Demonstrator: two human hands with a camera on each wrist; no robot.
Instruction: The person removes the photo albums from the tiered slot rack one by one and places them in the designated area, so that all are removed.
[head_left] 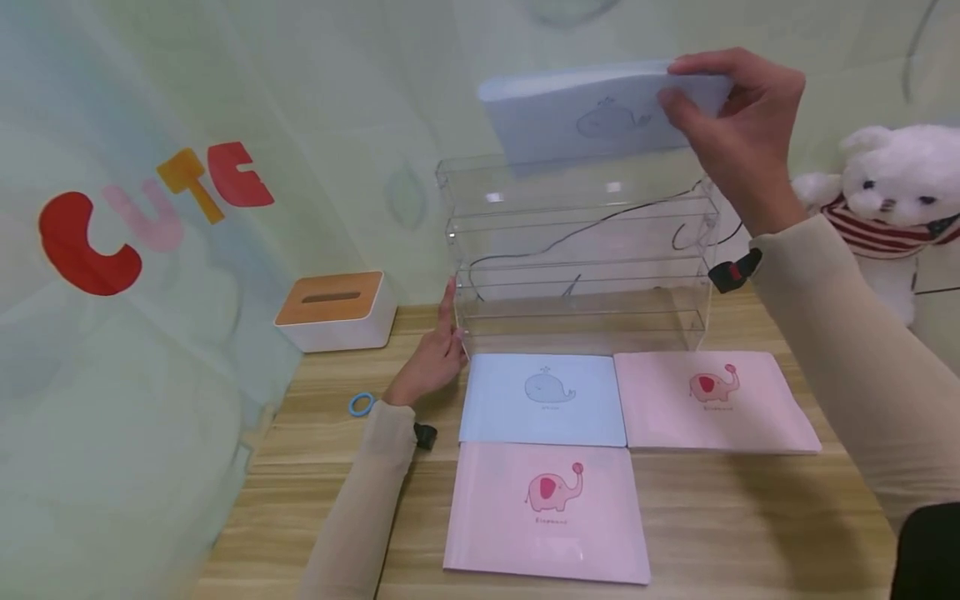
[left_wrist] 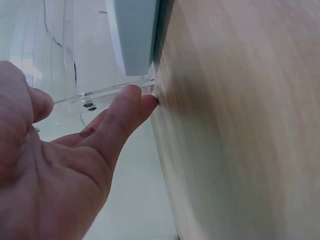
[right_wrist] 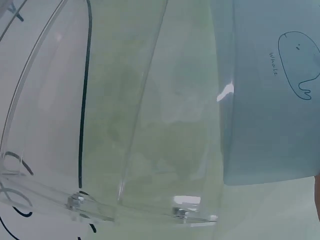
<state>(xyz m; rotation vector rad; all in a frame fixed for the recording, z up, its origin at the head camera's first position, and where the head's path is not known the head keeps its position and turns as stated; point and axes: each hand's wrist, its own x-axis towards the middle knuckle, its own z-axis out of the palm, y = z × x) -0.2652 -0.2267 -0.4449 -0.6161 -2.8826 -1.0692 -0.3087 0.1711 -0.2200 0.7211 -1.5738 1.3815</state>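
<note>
A light-blue whale book (head_left: 547, 125) is held up over the top of the clear acrylic rack (head_left: 570, 329). My right hand (head_left: 750, 125) pinches it at its right end, thumb on the front cover. In the right wrist view the book (right_wrist: 265, 135) hangs beside the rack's clear shelves, and only a sliver of that hand shows at the edge. Down at the rack's left side, my left hand (head_left: 431, 358) touches the side panel with extended fingers. The left wrist view shows those fingers (left_wrist: 120, 115) against the panel's lower edge, close to the tabletop.
Before the rack lie another blue whale book (head_left: 543, 400) and two pink elephant books (head_left: 720, 400). A tissue box (head_left: 337, 312) and a blue ring (head_left: 362, 405) are at left. At right sits a white teddy bear (head_left: 892, 183). A dark cable (head_left: 570, 237) shows through the rack.
</note>
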